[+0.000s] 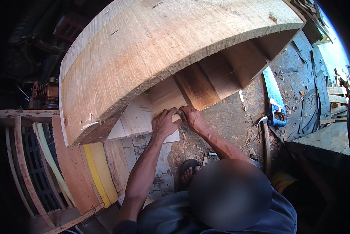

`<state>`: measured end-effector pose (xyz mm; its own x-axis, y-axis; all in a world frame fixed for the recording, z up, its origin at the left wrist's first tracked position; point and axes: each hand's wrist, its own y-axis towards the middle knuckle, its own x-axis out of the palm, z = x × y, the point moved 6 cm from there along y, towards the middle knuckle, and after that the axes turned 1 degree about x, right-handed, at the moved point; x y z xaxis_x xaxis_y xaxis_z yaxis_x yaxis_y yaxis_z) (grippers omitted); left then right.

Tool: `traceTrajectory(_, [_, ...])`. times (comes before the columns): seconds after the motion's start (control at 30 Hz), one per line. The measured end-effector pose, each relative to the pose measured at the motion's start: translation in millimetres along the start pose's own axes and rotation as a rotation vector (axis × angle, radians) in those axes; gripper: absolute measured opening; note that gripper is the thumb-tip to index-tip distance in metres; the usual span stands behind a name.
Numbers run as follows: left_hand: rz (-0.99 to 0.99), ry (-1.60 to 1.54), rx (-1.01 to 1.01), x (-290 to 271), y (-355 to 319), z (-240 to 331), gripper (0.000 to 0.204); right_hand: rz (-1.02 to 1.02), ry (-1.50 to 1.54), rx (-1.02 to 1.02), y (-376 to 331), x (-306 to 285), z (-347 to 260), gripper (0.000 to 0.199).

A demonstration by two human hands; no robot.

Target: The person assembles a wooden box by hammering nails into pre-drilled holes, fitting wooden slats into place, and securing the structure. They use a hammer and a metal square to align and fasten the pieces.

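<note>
A large wooden frame with a curved top board (175, 43) rises in front of me, its hollow side facing me. Both my hands meet at its lower inner edge. The fingers of my left hand (166, 123) curl round a small pale piece of wood (176, 117). From the other side my right hand (193, 118) closes on the same piece, its fingertips partly hidden. Just beyond my right hand stands a darker brown slat (198, 86) inside the frame. Pale boards (134, 117) line the frame near my left hand.
To the right on the littered floor lie a handsaw (276, 111) with a blue handle and a hammer (266, 142). A wooden rack (73, 171) stands at the left, with a compressor-like machine (46, 93) behind it. Scrap wood (337, 95) is piled at far right.
</note>
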<state>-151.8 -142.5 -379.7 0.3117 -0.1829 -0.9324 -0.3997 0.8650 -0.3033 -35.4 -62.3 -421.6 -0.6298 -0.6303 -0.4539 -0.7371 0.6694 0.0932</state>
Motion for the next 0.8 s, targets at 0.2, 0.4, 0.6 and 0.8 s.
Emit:
traceTrajectory(0.2, [0.180,0.020,0.043,3.8,2.1,3.3,0.035,0.107,-0.065,0.038,-4.1,-2.3,-13.5,0.032])
traceTrajectory(0.4, [0.217,0.071,0.022,19.4,17.6,1.9,0.023,0.084,-0.036,0.047,-7.8,-7.5,-14.5,0.041])
traceTrajectory(0.6, [0.107,-0.045,-0.060,10.8,15.9,9.7,0.037,0.309,-0.147,0.154,-84.1,-88.3,12.1,0.050])
traceTrajectory(0.8, [0.082,-0.039,-0.026,6.1,11.9,17.3,0.038,0.462,-0.750,0.613,-230.2,-200.7,89.0,0.059])
